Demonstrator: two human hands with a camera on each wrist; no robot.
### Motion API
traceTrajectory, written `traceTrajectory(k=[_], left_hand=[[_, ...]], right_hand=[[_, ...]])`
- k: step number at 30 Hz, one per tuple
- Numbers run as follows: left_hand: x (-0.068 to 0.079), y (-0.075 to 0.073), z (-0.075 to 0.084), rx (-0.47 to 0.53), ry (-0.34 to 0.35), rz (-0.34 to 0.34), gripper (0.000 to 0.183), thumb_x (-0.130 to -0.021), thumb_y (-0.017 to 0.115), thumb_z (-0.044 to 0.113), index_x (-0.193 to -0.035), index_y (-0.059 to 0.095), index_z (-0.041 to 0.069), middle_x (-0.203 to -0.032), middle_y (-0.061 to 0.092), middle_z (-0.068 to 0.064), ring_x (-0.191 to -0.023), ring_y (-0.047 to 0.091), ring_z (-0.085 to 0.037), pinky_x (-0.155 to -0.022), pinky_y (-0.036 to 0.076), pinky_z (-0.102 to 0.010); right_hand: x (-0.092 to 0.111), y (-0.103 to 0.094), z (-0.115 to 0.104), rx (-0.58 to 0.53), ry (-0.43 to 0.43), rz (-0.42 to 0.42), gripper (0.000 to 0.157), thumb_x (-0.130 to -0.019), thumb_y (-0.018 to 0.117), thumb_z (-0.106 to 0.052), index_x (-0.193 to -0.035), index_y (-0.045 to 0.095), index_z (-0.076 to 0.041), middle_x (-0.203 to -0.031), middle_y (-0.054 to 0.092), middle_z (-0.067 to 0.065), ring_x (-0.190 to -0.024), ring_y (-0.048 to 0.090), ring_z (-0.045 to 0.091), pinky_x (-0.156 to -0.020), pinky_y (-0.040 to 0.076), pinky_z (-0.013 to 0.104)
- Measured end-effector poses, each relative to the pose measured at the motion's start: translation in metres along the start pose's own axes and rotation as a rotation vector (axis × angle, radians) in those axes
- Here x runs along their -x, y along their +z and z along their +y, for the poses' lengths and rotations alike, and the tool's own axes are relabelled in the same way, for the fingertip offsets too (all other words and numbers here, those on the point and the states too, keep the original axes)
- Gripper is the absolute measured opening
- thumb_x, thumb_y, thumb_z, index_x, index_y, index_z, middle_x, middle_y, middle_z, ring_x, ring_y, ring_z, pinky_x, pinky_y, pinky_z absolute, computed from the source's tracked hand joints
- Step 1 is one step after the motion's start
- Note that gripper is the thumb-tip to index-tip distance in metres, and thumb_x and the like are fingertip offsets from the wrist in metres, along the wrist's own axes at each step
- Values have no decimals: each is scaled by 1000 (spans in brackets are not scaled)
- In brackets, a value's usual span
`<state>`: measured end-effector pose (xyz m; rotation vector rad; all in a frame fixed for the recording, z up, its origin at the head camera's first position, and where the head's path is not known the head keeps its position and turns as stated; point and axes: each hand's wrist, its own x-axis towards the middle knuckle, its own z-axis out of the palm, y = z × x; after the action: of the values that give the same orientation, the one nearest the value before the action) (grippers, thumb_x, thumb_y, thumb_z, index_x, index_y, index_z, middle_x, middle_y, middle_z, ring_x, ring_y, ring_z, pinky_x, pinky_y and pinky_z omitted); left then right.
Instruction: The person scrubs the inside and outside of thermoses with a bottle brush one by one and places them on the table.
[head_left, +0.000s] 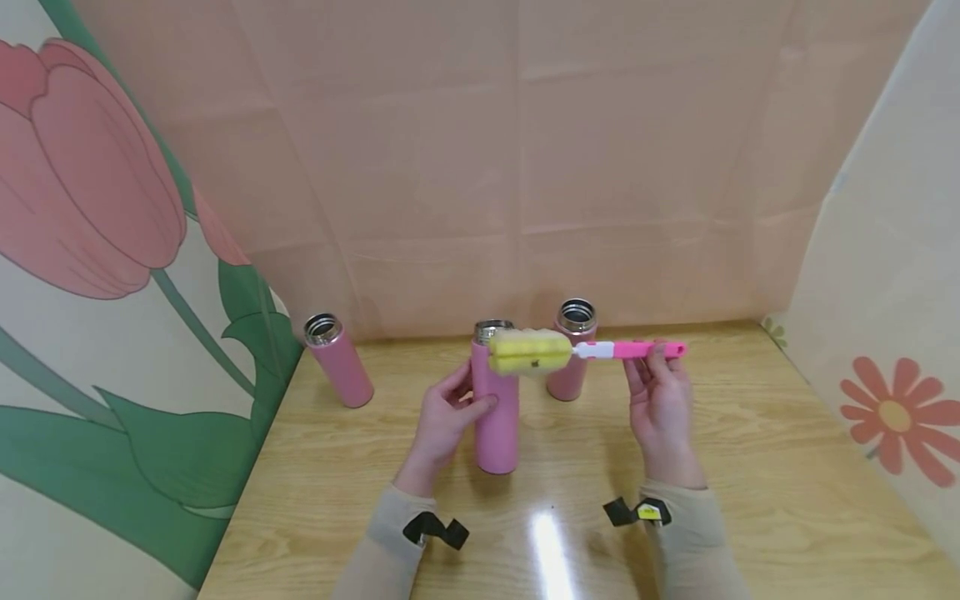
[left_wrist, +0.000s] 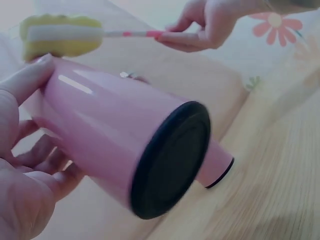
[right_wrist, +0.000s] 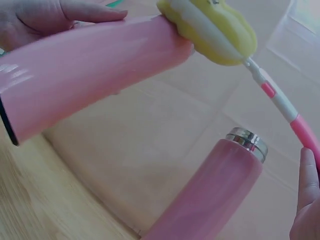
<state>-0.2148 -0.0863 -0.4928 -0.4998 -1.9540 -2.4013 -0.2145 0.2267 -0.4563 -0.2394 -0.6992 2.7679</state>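
My left hand [head_left: 444, 417] grips a pink thermos bottle [head_left: 497, 425] around its upper body. The bottle has no lid, and its steel mouth shows in the head view; its black base [left_wrist: 172, 160] faces the left wrist camera, raised off the table. In my right hand [head_left: 662, 404], thumb and fingers pinch the pink end of a bottle brush [head_left: 630, 350]. The brush lies level, its yellow sponge head [right_wrist: 220, 35] crossing in front of the bottle just below the mouth. Part of the bottle's neck is hidden behind the sponge.
Two more lidless pink bottles stand on the wooden table [head_left: 750, 467]: one bottle [head_left: 345, 367] at the back left, another bottle [head_left: 567, 382] behind the brush. A peach cloth [head_left: 450, 167] hangs along the back edge, with flower-patterned walls [head_left: 892, 417] at both sides.
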Motion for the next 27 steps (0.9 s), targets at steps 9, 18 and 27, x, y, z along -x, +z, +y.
traceTrajectory(k=[9, 18, 27], left_hand=[[0, 2, -3, -14, 5, -49, 71, -100, 74, 5, -163, 41, 4, -163, 48, -16, -145, 51, -34, -113, 50, -37], [1, 3, -1, -26, -18, -56, 79, -99, 77, 9, -166, 35, 6, -161, 50, -17, -141, 54, -34, -112, 51, -40], [0, 4, -1, 127, -6, -41, 67, -109, 62, 11, -166, 30, -1, -156, 51, -26, -132, 60, -24, -111, 51, -37]], right_hand=[[1, 1, 8, 18, -39, 52, 16, -106, 64, -16, -113, 57, -3, -107, 70, 11, -96, 73, 18, -94, 59, 27], [0, 0, 10, 26, -25, 47, 18, -105, 67, -15, -114, 59, -2, -105, 70, 10, -97, 73, 18, -97, 58, 29], [0, -5, 4, 127, 55, -9, 13, -107, 65, -15, -112, 61, -4, -100, 72, 7, -95, 72, 17, -95, 59, 29]])
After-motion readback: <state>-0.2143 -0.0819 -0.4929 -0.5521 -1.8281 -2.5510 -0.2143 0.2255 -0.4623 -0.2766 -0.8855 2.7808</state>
